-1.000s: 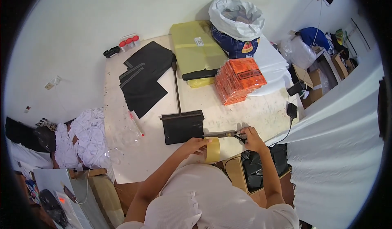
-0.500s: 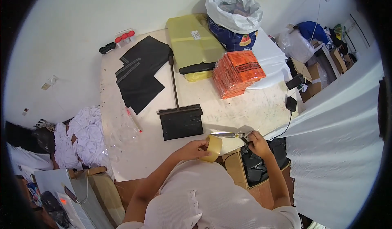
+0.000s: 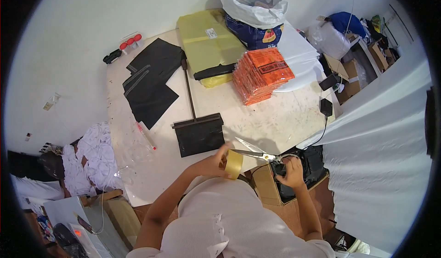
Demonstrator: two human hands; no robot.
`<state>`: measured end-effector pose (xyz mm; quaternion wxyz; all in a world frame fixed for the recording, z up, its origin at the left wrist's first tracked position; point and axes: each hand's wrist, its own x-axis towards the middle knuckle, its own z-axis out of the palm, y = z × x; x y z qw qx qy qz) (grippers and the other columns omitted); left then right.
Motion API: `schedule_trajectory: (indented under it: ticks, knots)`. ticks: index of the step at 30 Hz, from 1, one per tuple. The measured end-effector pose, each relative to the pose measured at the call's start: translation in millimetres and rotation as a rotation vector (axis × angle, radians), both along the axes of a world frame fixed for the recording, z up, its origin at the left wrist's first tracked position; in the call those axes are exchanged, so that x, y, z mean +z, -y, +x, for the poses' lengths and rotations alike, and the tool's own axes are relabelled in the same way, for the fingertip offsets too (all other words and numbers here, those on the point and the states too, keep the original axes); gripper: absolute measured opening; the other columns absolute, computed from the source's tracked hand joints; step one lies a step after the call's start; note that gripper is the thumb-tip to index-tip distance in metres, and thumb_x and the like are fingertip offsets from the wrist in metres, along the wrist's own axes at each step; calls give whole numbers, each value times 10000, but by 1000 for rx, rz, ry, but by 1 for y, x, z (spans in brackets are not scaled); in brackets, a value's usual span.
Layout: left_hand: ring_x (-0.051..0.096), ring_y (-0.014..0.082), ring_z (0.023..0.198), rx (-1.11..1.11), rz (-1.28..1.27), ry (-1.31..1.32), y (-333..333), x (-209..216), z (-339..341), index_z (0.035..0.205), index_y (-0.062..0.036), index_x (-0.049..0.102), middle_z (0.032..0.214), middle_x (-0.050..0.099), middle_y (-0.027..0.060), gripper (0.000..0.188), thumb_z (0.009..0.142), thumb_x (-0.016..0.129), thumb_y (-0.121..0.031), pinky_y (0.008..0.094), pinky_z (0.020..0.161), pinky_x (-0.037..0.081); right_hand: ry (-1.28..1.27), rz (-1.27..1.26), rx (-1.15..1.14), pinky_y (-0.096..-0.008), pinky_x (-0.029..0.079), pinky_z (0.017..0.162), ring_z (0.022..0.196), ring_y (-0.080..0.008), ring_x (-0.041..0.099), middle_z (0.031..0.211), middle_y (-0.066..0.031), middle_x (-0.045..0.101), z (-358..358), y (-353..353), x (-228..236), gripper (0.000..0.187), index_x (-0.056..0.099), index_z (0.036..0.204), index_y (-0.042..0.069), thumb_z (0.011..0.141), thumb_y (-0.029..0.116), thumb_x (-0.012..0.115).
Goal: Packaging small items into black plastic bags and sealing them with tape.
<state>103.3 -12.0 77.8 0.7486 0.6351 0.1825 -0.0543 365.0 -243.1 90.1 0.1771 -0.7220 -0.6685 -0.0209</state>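
Observation:
A wide roll of yellowish tape [image 3: 234,165] is gripped in my left hand [image 3: 215,164], close to my body at the table's front edge. My right hand [image 3: 291,171] has its fingers around the handles of a pair of large metal scissors [image 3: 265,156]. The scissor blades are spread apart and point left, the lower one running up to the top of the tape roll; I cannot tell whether it touches. Just beyond my left hand lies a black plastic bag [image 3: 199,137], with a long dark rod [image 3: 189,92] ending in a crossbar on its upper edge.
Black fabric pieces [image 3: 154,81] lie at the table's far left. A yellow wrapped package [image 3: 204,42], an orange stack of plastic packets [image 3: 262,76] and a white-lined sack [image 3: 255,21] stand at the back. A cardboard box [image 3: 267,186] with black bags sits below the right edge.
The scissors have opened from nearly closed, and my right hand has turned on the handles. My left hand and the tape roll have shifted slightly left. The whole view has tilted a little.

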Motion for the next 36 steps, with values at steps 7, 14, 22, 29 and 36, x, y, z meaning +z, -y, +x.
schedule_trajectory:
  ticks: [7, 14, 22, 29, 36]
  knots:
    - [501, 224, 965, 118, 716, -81, 1, 21, 15, 1154, -100, 591, 1175, 451, 94, 499, 726, 730, -314, 295, 894, 398, -93, -56, 72, -422, 398, 757, 874, -328, 499, 956, -135, 506, 0, -5, 26, 574, 517, 963, 35, 490, 275, 737]
    - [447, 243, 1153, 48, 451, 317, -2, -18, 22, 1115, -62, 611, 1183, 528, 97, 460, 741, 701, -315, 331, 1013, 326, -337, -171, 101, -371, 399, 717, 798, -302, 481, 925, -123, 492, 6, -7, 35, 601, 515, 997, 25, 509, 227, 803]
    - [473, 234, 1147, 25, 437, 459, -6, -19, 22, 1000, -102, 682, 1189, 553, 88, 256, 778, 684, -231, 339, 979, 368, -1048, -509, 8, -273, 387, 672, 768, -140, 430, 913, -23, 439, 13, 2, 20, 574, 493, 1052, 27, 600, 166, 818]
    - [464, 263, 1171, 101, 457, 383, 3, -12, 18, 971, -86, 691, 1195, 569, 80, 192, 793, 676, -157, 363, 992, 359, -1202, -398, -126, -217, 346, 694, 782, -70, 395, 837, 51, 434, 36, -12, 53, 430, 499, 929, 70, 627, 71, 805]
    - [559, 269, 1084, 277, 585, 377, 8, -17, 20, 917, -64, 698, 1051, 647, 85, 140, 837, 625, -154, 330, 932, 436, -1362, -443, -206, -297, 386, 887, 947, -121, 488, 948, -13, 553, -48, -48, 49, 431, 482, 896, 60, 616, -6, 804]
